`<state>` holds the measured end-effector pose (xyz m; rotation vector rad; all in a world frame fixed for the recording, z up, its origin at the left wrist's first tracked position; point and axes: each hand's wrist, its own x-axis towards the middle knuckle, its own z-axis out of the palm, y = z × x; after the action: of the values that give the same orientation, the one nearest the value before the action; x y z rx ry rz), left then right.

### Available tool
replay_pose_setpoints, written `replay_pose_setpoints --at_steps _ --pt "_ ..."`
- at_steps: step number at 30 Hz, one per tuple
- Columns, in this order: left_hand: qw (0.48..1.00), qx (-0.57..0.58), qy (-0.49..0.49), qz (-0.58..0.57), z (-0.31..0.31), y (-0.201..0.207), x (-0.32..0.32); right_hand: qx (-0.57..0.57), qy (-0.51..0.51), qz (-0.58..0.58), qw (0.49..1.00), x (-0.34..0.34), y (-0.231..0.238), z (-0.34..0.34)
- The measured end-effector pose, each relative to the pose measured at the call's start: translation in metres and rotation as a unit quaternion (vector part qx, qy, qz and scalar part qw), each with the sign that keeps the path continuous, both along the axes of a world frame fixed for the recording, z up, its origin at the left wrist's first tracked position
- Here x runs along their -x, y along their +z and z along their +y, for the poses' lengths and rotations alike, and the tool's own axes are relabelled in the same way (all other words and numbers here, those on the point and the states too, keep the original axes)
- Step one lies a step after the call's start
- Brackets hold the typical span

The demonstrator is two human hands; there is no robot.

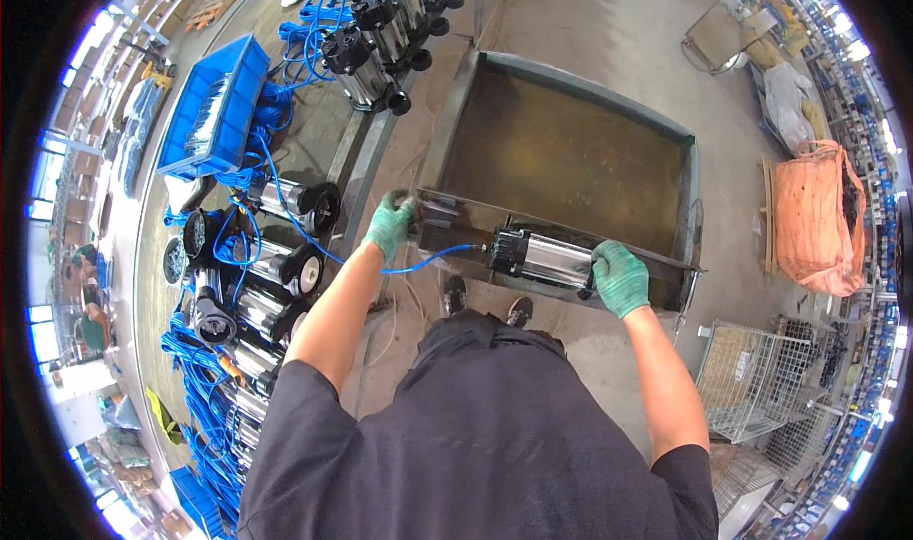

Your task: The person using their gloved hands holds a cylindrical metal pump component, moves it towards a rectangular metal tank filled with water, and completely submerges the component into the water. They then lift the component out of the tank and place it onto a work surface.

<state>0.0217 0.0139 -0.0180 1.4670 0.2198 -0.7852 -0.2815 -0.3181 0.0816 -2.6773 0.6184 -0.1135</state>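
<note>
One gloved right hand point(620, 279) curls its fingers round the end of a metal pump point(550, 260) lying across the near end of a tank point(590, 96); whether the left hand point(390, 224), at its corner, pinches anything is unclear. The pump trails blue cord point(433, 258).

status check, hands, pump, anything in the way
Left grip by left side of metal tank, contact unclear. Right grip on right end of steel pump. Pump horizontal, tank's near side. Blue cable passes below left forearm.

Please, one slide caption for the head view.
Gloved right hand on a silver-black cylindrical machine at an open metal tank; gloved left hand near the tank's corner.
</note>
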Motion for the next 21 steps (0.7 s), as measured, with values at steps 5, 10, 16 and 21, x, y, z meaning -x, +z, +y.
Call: replay_pose_setpoints --at_steps 5,10,16,21 --pt "0.985 -0.058 -0.081 -0.142 0.012 -0.001 0.027 0.002 -0.001 0.026 1.000 0.004 0.002 -0.004" --pt "0.799 -0.377 -0.293 -0.364 0.052 -0.013 0.072 -0.321 -0.146 -0.134 0.926 0.031 0.000 -0.057" --pt "0.805 -0.340 -0.392 -0.287 0.031 0.054 0.084 -0.225 -0.056 0.240 0.943 0.081 -0.029 -0.087" --pt "0.724 -0.319 -0.453 -0.411 -0.047 0.091 0.100 -0.350 -0.070 0.281 0.891 0.085 -0.038 -0.092"
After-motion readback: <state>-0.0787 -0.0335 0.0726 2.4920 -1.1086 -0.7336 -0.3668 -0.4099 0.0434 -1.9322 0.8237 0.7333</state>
